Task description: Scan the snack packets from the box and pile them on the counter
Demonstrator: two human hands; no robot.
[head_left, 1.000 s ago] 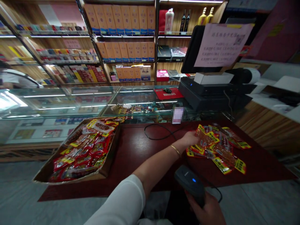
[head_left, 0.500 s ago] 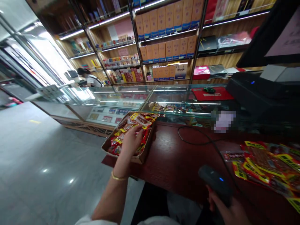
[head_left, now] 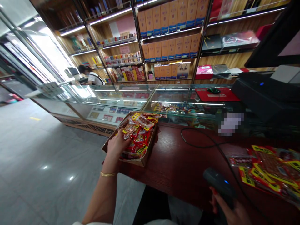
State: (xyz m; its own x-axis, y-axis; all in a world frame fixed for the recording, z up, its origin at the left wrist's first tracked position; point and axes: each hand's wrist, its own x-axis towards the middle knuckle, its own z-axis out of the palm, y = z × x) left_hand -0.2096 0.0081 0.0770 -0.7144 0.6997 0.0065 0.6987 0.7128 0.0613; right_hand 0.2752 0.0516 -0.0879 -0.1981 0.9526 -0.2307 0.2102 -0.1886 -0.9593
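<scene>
A shallow cardboard box (head_left: 137, 162) full of red and yellow snack packets (head_left: 142, 137) sits at the counter's left end. My left hand (head_left: 117, 145), with a gold bangle at the wrist, is over the near left side of the box. Its thumb and forefinger close around the near end of a clear-fronted snack packet (head_left: 130, 131); its other fingers are largely hidden. Low on the right, my right hand (head_left: 231, 207) wraps around the handle of a dark barcode scanner (head_left: 219, 182) showing a blue light.
More snack packets (head_left: 269, 165) lie piled at the right of the dark red counter (head_left: 173, 156). A black cable (head_left: 199, 146) loops across it. Behind stand a glass display case (head_left: 122, 97), a mouse (head_left: 213, 90) and a monitor (head_left: 276, 40). Another person (head_left: 92, 76) is at the far left.
My left hand has drawn back to the left within the box, uncovering packets in its middle. My right hand still holds the scanner. The view has shifted slightly.
</scene>
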